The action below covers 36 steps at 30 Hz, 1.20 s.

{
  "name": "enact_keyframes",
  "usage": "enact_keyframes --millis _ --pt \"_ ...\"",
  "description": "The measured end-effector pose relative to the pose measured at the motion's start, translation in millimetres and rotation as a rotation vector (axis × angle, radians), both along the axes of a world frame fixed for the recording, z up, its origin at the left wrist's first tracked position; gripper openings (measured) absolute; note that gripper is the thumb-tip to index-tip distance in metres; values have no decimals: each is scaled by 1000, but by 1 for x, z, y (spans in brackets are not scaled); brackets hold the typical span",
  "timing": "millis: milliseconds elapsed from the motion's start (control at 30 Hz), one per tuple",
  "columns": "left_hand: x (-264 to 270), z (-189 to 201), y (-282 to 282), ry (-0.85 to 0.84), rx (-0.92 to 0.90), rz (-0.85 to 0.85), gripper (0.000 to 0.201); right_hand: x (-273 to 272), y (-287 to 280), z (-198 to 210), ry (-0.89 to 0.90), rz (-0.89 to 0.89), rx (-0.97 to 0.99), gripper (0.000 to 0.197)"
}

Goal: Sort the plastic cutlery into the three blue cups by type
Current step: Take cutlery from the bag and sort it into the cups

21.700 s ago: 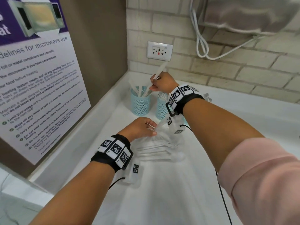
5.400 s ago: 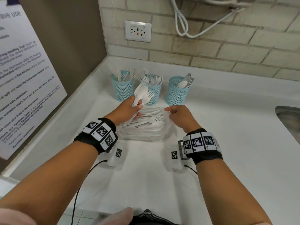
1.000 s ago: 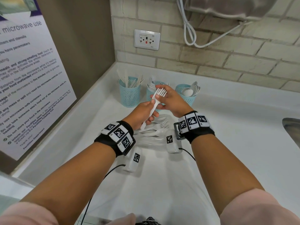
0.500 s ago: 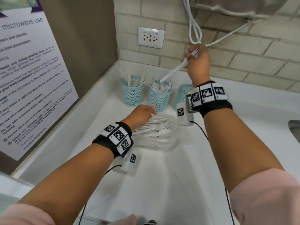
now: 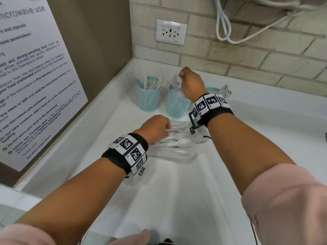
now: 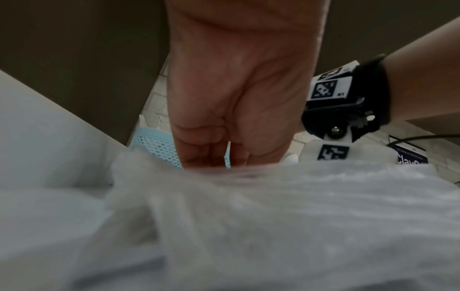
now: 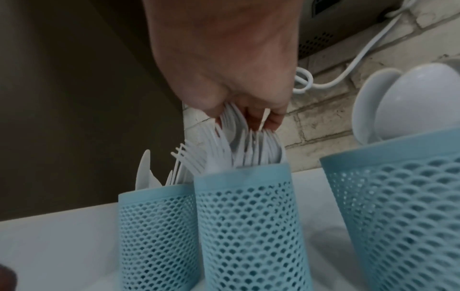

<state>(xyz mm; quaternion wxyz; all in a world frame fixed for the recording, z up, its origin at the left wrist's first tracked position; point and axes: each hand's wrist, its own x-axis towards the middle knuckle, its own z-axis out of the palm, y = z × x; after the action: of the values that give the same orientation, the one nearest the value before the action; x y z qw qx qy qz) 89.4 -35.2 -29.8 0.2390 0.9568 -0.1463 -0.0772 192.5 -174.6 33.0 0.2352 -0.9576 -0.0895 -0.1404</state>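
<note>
Against the brick wall stand 3 light-blue mesh plastic cups: the left cup (image 5: 148, 99) holds white knives, the middle cup (image 5: 177, 105) white plastic forks (image 7: 239, 149), the right cup (image 7: 408, 196) white spoons. Above the middle cup, the right hand (image 5: 191, 84) pinches fork heads with curled fingers. Nearer, the left hand (image 5: 155, 128) pinches unsorted white cutlery (image 5: 178, 138) lying in a clear plastic bag (image 5: 177, 154) on the white counter (image 5: 177, 200).
</note>
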Motion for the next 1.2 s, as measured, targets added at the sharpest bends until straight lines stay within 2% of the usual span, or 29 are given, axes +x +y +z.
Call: enact_keyframes --millis 100,233,300,367,433,500,600,633,733,833,1000,1200 --pt "-1 -2 -1 -22 38 5 26 0 3 -8 126 -21 -189 33" --pt "-1 -5 -2 -36 79 -8 31 -3 9 -4 225 -19 -293 40" --pt "-1 -4 -2 -42 90 -12 35 -6 7 6 169 -21 -238 36" --pt "0 -5 -2 -37 103 -11 37 -15 2 18 2 -51 -93 30" --pt "1 -6 -1 -19 141 -21 36 -28 -6 31 -44 -29 80 29" --pt "1 -8 1 -12 208 -35 36 -45 -15 42 101 17 90 26" --pt "1 -10 1 -58 321 -59 38 -72 -21 45 490 88 -304 29" --pt "1 -9 1 -75 346 -60 37 -78 -23 41 578 108 -380 31" --pt "1 -8 1 -71 346 -48 33 -93 -27 24 725 140 -350 31" --pt "2 -8 4 -38 268 -40 32 -100 -32 3 711 131 -279 36" --pt "-3 -6 9 -26 126 -15 32 -103 -40 -21 616 31 -86 21" --pt "-6 -11 8 22 99 11 30 -103 -41 -26 485 -52 19 31"
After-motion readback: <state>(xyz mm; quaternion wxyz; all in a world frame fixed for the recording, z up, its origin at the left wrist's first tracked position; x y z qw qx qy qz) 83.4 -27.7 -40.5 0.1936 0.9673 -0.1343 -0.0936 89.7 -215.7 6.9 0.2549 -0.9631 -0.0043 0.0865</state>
